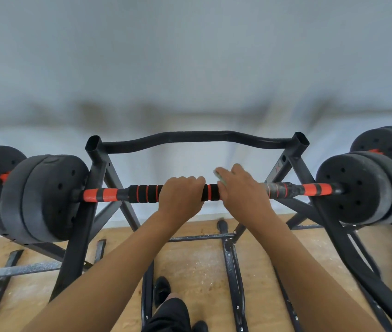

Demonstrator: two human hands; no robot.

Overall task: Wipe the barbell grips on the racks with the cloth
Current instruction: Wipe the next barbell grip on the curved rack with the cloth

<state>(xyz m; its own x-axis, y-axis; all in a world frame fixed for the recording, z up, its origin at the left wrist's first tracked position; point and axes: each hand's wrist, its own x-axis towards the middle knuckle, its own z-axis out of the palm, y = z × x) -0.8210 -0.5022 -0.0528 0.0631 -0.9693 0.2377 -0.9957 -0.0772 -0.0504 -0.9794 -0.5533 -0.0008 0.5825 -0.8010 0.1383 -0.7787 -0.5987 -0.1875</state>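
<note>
- Grip (142,194) first: ribbed black foam with thin orange rings, round and soft-looking, sleeved over the middle of the bar (104,194). It is what you are wiping, and it lies level across the rack (94,168).
- Your left hand (181,192) closes fully over the grip's middle, fingers curled over the top and thumb hidden underneath. I judge it is there to stop the bar rolling in its cradles while the other hand rubs.
- Your right hand (240,188) sits just right of the left, at the grip's right end. Its fingers bend over the bar with the cloth (219,177) trapped beneath them, and its thumb is out of sight.
- Only a pale green edge of the cloth shows, past your fingertips on the grip's far side. It looks thin and soft, so wrapping it this way should let it follow the round foam.
- Right of the grip the bar is scuffed and greyish, then banded orange and black. Left of the grip the bands look cleaner.
- Matte black round plates (44,197) with small holes load both ends, well outboard of the grip. Their weight likely helps pin the bar down.
- Black steel tubing forms the rack, with a wavy crossbar (197,137) beyond the grip and a wood floor (190,259) below it.
</note>
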